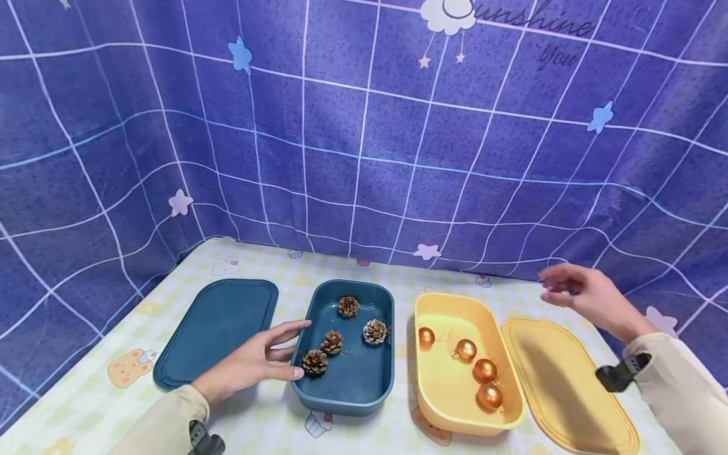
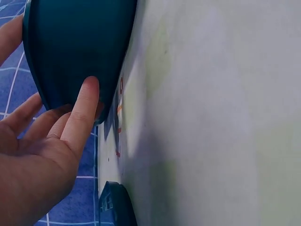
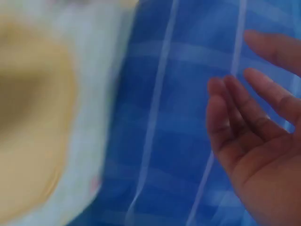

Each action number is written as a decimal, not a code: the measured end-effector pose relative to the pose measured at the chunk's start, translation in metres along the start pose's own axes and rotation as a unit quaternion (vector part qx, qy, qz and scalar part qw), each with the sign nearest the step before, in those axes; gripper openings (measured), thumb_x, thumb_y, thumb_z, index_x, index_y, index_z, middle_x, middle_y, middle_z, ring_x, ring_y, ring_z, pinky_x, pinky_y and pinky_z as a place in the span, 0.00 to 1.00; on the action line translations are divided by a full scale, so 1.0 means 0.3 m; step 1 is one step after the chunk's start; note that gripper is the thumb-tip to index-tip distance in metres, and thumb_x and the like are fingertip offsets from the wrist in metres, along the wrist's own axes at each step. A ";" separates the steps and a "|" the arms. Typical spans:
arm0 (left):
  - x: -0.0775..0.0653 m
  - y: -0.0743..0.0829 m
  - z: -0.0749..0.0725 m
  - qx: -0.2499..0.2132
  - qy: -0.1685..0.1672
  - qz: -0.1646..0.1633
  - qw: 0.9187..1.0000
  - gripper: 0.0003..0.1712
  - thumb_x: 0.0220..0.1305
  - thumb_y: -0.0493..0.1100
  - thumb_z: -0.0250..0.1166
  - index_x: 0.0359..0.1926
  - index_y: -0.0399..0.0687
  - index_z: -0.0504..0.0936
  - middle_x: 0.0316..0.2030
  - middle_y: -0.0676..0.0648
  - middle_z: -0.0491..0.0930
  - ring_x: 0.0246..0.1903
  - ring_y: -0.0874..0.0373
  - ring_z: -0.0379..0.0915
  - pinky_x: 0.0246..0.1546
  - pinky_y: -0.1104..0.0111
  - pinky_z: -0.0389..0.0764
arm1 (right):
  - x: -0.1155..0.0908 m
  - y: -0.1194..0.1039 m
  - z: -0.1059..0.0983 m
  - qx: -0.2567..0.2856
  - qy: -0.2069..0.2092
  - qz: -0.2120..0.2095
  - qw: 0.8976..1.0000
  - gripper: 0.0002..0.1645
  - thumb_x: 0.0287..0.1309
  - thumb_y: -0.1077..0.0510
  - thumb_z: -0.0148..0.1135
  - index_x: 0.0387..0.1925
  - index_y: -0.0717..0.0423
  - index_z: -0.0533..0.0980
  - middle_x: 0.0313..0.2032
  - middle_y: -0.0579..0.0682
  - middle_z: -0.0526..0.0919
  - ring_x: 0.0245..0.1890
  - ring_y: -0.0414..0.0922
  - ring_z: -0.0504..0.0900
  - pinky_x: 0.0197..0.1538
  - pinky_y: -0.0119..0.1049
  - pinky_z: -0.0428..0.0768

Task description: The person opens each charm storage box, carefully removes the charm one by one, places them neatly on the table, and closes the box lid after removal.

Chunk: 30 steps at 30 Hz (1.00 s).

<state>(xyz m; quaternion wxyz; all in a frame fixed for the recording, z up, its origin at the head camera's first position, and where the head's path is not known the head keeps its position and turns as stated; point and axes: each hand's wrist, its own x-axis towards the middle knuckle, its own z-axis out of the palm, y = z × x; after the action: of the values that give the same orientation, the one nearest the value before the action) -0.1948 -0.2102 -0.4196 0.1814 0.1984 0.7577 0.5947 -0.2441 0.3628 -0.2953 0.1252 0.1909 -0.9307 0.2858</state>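
Note:
My left hand (image 1: pixel 263 357) rests against the left wall of the dark blue box (image 1: pixel 364 393), its fingers fairly straight. In the left wrist view the fingertips touch the outside of that box (image 2: pixel 70 52). Several brown pine cones (image 1: pixel 315 362) lie inside, one of them frosted white (image 1: pixel 375 332). My right hand (image 1: pixel 588 297) hovers with loosely bent fingers above the far end of the yellow lid (image 1: pixel 569 385) and holds nothing. Beside that lid stands a yellow box (image 1: pixel 443 395) with several shiny copper-coloured ball ornaments (image 1: pixel 485 370) in it.
A dark blue lid (image 1: pixel 218 328) lies flat on the table at the left. The table has a pale checked cloth (image 1: pixel 74 404) with cartoon prints. A blue curtain (image 1: pixel 352 126) with white grid lines and stars hangs behind and at both sides.

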 end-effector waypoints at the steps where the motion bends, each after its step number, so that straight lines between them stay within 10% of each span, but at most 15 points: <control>1: 0.002 0.000 -0.002 0.001 0.001 0.000 1.000 0.49 0.63 0.41 0.71 0.79 0.48 0.54 0.79 0.36 0.50 0.72 0.30 0.57 0.70 0.48 0.71 | 0.021 -0.050 0.010 0.021 -0.013 -0.012 1.000 0.18 0.55 0.65 0.71 0.49 0.63 0.80 0.35 0.29 0.84 0.34 0.26 0.82 0.36 0.21 0.83; 13: 0.006 0.003 -0.017 -0.001 0.010 -0.021 1.000 0.47 0.60 0.42 0.73 0.76 0.48 0.60 0.78 0.36 0.52 0.72 0.28 0.57 0.70 0.45 0.71 | 0.211 -0.489 0.351 0.122 -0.171 -0.113 0.971 0.19 0.55 0.61 0.72 0.50 0.55 0.80 0.40 0.54 0.88 0.40 0.41 0.85 0.47 0.33 0.87; 21: 0.003 -0.004 -0.015 -0.007 0.007 -0.021 1.000 0.47 0.60 0.42 0.73 0.77 0.48 0.59 0.78 0.36 0.52 0.72 0.29 0.58 0.70 0.45 0.72 | 0.256 -0.599 0.595 0.203 -0.253 -0.116 0.939 0.18 0.56 0.65 0.71 0.50 0.59 0.80 0.40 0.56 0.87 0.38 0.39 0.86 0.46 0.30 0.87; 30: 0.012 -0.005 -0.016 -0.020 0.001 -0.024 1.000 0.48 0.60 0.41 0.73 0.77 0.47 0.59 0.78 0.36 0.51 0.72 0.29 0.56 0.68 0.46 0.75 | 0.303 -0.669 0.700 0.146 -0.286 -0.094 0.942 0.17 0.57 0.60 0.72 0.49 0.54 0.82 0.43 0.56 0.87 0.40 0.39 0.85 0.46 0.29 0.85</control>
<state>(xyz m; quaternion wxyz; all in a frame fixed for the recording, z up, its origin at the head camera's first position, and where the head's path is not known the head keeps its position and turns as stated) -0.2005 -0.2127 -0.4200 0.1988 0.1758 0.7501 0.6057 -0.2658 0.0620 -0.3362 -0.1491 0.3669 -0.8532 0.3394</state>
